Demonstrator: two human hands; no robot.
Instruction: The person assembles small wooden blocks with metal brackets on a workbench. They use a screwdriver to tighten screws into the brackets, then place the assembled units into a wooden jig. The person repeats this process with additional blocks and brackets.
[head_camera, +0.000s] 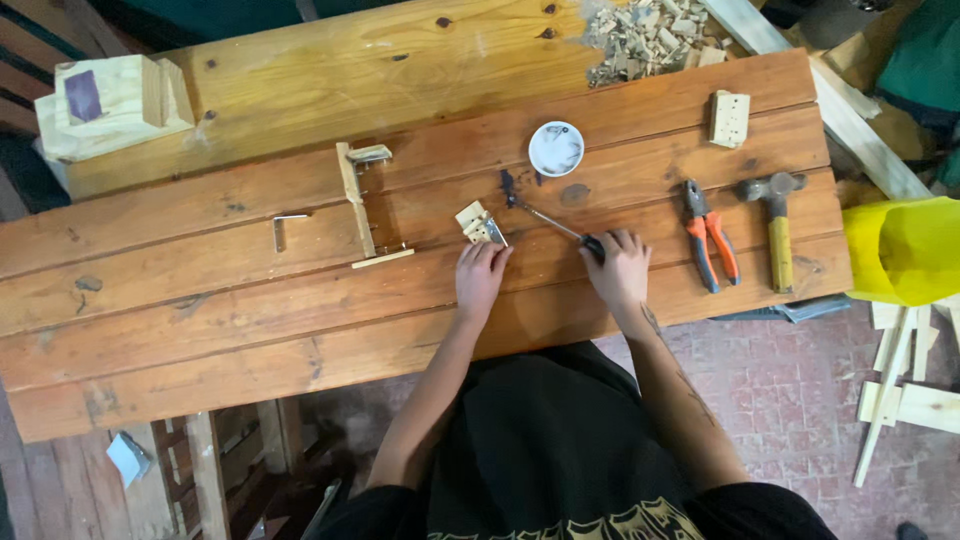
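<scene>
My left hand (480, 277) rests on the wooden workbench (200, 310) and its fingers pinch a small pale wood block (473, 221) that has a metal piece at its near corner. My right hand (618, 270) grips the dark handle of a screwdriver (548, 221). Its thin metal shaft runs up and left to a dark tip near a small white dish (556, 148). The two hands lie side by side near the bench's front middle.
A thin wooden frame with metal brackets (358, 203) and a loose bracket (283, 228) lie to the left. Orange-handled pliers (708, 236), a hammer (775, 215) and a drilled wood block (729, 118) lie right. Wood chips (645, 35) sit at the back, and a yellow bin (905, 250) stands beside the bench.
</scene>
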